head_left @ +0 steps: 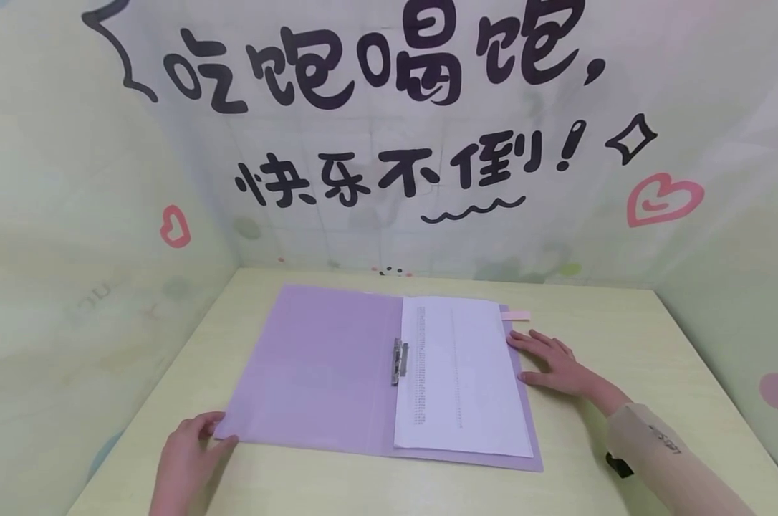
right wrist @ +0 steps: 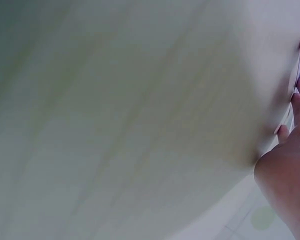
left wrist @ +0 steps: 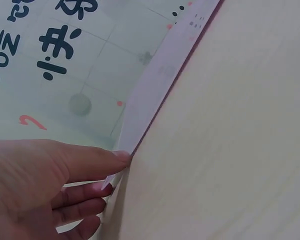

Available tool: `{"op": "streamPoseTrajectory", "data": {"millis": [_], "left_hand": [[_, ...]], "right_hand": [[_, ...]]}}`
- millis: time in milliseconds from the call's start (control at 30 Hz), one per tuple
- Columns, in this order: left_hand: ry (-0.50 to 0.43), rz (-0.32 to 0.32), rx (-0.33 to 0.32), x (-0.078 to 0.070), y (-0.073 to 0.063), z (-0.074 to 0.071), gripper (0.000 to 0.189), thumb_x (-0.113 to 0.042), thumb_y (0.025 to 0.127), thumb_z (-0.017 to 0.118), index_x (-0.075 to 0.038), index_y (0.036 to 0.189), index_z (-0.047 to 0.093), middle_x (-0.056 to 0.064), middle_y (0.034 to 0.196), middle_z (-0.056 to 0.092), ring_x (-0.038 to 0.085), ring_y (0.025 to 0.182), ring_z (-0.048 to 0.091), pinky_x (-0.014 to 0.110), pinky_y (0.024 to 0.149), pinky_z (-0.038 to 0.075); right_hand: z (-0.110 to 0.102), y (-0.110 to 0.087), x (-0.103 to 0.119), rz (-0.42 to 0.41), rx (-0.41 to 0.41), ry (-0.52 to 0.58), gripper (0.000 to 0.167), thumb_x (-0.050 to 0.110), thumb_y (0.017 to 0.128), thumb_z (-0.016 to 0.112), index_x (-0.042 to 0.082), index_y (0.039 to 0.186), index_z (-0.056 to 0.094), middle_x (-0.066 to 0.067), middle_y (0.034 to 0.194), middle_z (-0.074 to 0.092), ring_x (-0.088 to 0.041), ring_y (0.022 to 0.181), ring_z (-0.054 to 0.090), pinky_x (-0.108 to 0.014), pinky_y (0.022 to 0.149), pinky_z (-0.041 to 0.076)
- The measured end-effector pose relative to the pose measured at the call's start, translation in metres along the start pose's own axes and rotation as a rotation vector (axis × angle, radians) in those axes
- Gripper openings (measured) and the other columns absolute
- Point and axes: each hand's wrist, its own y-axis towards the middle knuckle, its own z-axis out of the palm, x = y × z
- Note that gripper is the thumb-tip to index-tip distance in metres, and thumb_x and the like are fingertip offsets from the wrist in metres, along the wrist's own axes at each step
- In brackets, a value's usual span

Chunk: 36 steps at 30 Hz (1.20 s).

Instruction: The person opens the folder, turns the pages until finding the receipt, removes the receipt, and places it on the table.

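Observation:
A purple clip folder (head_left: 318,365) lies spread flat on the table, its metal clip (head_left: 398,360) near the spine. Printed white paper (head_left: 463,380) rests on the right cover. At the near left corner of the left cover, my left hand (head_left: 191,451) pinches the edge between thumb and fingers; the left wrist view shows the purple cover (left wrist: 150,100) between them. My right hand (head_left: 559,365) touches the right edge of the folder and paper with fairly straight fingers. A pale pink tab (head_left: 516,315) sticks out just beyond those fingertips.
The pale wooden table (head_left: 608,330) is bounded by a printed fabric wall (head_left: 337,236) at the back and similar walls on both sides. A small black object (head_left: 619,466) shows beneath the right sleeve (head_left: 666,451).

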Motion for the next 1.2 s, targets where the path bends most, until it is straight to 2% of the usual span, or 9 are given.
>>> {"op": "streamPoseTrajectory", "data": {"millis": [133, 267, 400, 567, 800, 900, 1067, 1200], "left_hand": [[0.016, 0.019, -0.017, 0.003, 0.0, 0.004, 0.047, -0.014, 0.082, 0.076, 0.011, 0.119, 0.061, 0.026, 0.106, 0.065, 0.043, 0.105, 0.057, 0.059, 0.093, 0.043], [0.017, 0.042, 0.003, 0.003, 0.001, 0.004, 0.048, -0.012, 0.083, 0.075, 0.011, 0.122, 0.059, 0.031, 0.113, 0.061, 0.047, 0.109, 0.054, 0.063, 0.096, 0.042], [0.045, 0.095, 0.024, 0.002, 0.003, 0.004, 0.049, -0.008, 0.082, 0.073, 0.01, 0.126, 0.059, 0.036, 0.122, 0.054, 0.052, 0.11, 0.054, 0.065, 0.094, 0.044], [0.081, 0.144, 0.027, -0.003, 0.006, 0.005, 0.048, -0.004, 0.08, 0.072, 0.012, 0.124, 0.06, 0.036, 0.122, 0.053, 0.053, 0.11, 0.054, 0.065, 0.095, 0.046], [0.084, 0.139, 0.029, -0.008, 0.006, 0.006, 0.053, -0.015, 0.081, 0.074, 0.015, 0.122, 0.059, 0.034, 0.118, 0.054, 0.043, 0.102, 0.061, 0.059, 0.091, 0.051], [0.068, 0.124, 0.036, -0.007, 0.007, 0.008, 0.057, -0.019, 0.082, 0.077, 0.012, 0.126, 0.058, 0.033, 0.119, 0.053, 0.04, 0.102, 0.06, 0.058, 0.091, 0.051], [0.05, 0.118, 0.049, -0.008, 0.01, 0.011, 0.058, -0.016, 0.081, 0.078, 0.007, 0.129, 0.058, 0.033, 0.119, 0.051, 0.04, 0.103, 0.058, 0.058, 0.092, 0.05], [0.054, 0.117, 0.053, -0.009, 0.01, 0.01, 0.057, -0.015, 0.08, 0.078, 0.009, 0.127, 0.058, 0.034, 0.118, 0.049, 0.041, 0.103, 0.057, 0.058, 0.092, 0.05]], "right_hand": [[0.001, 0.0, 0.0, -0.013, -0.003, 0.004, 0.068, 0.035, 0.09, 0.068, 0.008, 0.147, 0.043, -0.021, 0.157, 0.035, -0.054, 0.145, 0.016, -0.076, 0.112, 0.006], [0.002, 0.001, -0.001, -0.019, -0.01, -0.005, 0.068, 0.035, 0.09, 0.068, 0.008, 0.147, 0.044, -0.021, 0.157, 0.036, -0.053, 0.145, 0.017, -0.076, 0.112, 0.007], [0.003, 0.001, -0.002, -0.024, -0.013, -0.008, 0.068, 0.034, 0.09, 0.068, 0.008, 0.147, 0.044, -0.021, 0.156, 0.036, -0.053, 0.145, 0.018, -0.076, 0.111, 0.007], [0.003, 0.001, -0.002, -0.021, -0.012, -0.009, 0.068, 0.035, 0.09, 0.068, 0.009, 0.147, 0.044, -0.02, 0.157, 0.036, -0.053, 0.145, 0.017, -0.076, 0.112, 0.007], [0.001, 0.002, 0.001, -0.012, -0.003, -0.022, 0.069, 0.035, 0.09, 0.068, 0.008, 0.147, 0.043, -0.021, 0.157, 0.036, -0.054, 0.144, 0.018, -0.077, 0.111, 0.008], [-0.002, 0.003, 0.004, -0.021, -0.002, -0.07, 0.069, 0.036, 0.089, 0.068, 0.007, 0.147, 0.043, -0.021, 0.155, 0.038, -0.055, 0.142, 0.023, -0.078, 0.109, 0.015], [-0.012, 0.009, 0.011, -0.038, 0.017, -0.126, 0.066, 0.036, 0.089, 0.07, 0.004, 0.143, 0.049, -0.021, 0.15, 0.045, -0.055, 0.138, 0.035, -0.076, 0.107, 0.028], [-0.02, 0.021, 0.018, 0.006, 0.004, -0.082, 0.058, 0.03, 0.09, 0.07, 0.003, 0.139, 0.053, -0.022, 0.146, 0.051, -0.05, 0.136, 0.041, -0.07, 0.109, 0.033]]}}
